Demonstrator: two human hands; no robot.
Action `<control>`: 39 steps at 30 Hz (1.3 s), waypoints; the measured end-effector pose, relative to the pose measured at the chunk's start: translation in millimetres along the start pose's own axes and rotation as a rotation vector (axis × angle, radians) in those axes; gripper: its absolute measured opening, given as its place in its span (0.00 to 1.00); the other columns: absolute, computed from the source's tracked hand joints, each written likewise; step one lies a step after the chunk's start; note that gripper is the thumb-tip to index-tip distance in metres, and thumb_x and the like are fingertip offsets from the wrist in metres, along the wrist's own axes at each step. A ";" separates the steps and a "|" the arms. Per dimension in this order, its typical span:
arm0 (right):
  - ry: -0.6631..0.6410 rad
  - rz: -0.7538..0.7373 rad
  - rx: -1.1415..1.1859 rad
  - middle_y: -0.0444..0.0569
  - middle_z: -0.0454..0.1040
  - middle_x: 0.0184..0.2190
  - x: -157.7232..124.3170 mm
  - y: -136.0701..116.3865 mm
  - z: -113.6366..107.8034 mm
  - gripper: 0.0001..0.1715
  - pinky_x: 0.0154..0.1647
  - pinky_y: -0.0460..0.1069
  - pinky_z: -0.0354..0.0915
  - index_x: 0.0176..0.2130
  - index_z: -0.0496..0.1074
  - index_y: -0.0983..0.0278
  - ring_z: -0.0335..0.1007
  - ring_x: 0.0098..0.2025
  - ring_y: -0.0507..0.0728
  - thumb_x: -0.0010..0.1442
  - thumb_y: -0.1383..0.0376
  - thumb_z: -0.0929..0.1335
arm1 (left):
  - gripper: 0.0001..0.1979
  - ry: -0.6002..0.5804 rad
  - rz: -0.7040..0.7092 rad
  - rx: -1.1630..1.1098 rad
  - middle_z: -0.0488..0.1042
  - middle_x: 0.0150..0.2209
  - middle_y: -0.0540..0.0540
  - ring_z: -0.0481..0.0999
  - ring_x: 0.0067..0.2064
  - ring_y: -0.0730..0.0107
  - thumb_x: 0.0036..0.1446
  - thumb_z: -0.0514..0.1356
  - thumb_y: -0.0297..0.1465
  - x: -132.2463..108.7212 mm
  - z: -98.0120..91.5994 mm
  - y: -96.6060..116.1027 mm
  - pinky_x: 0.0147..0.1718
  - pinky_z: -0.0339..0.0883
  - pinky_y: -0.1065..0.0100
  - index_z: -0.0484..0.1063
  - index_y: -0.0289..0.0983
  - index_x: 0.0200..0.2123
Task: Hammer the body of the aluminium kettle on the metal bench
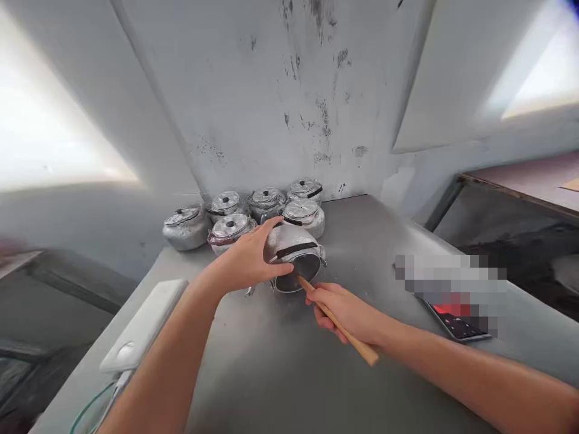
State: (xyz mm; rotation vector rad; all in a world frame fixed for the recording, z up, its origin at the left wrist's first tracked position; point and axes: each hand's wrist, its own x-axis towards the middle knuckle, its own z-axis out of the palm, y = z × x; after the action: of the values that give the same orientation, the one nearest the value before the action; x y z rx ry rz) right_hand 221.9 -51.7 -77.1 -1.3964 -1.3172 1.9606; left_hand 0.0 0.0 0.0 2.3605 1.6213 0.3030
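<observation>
An old aluminium kettle (289, 237) lies tilted on the table, its round open mouth facing me and a black-gripped bail handle folded over its top. My left hand (248, 256) grips its left side, thumb at the rim and fingers over the body. A wooden stick-like handle (362, 348) is closed in my right hand (339, 308). Its far end goes into the kettle's mouth, so whatever tool head it may carry is hidden. Just behind stand several lidded kettles (302, 210), dented and stained, some with black lid knobs.
Grey table (271, 374) pushed against a scuffed wall (280, 108). On the left lies a white box-shaped device (147, 322) with a cable (93, 398). To the right sits a phone-like dark screen (459, 325), partly pixelated. Another table (529, 178) stands farther right.
</observation>
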 end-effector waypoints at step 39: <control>0.121 -0.195 -0.195 0.36 0.62 0.25 -13.1 28.7 9.4 0.17 0.18 0.43 0.54 0.34 0.62 0.58 0.55 0.21 0.48 0.75 0.59 0.57 | 0.44 -0.059 -0.027 0.077 0.54 0.74 0.46 0.63 0.69 0.42 0.62 0.58 0.47 -2.7 -3.7 29.9 0.57 0.67 0.50 0.43 0.53 0.76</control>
State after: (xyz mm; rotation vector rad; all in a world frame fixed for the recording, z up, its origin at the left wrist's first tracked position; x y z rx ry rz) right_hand 224.7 -79.6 -94.5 -1.3908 -1.5570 1.6321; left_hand 24.2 -12.4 13.2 2.3777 1.6652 0.1670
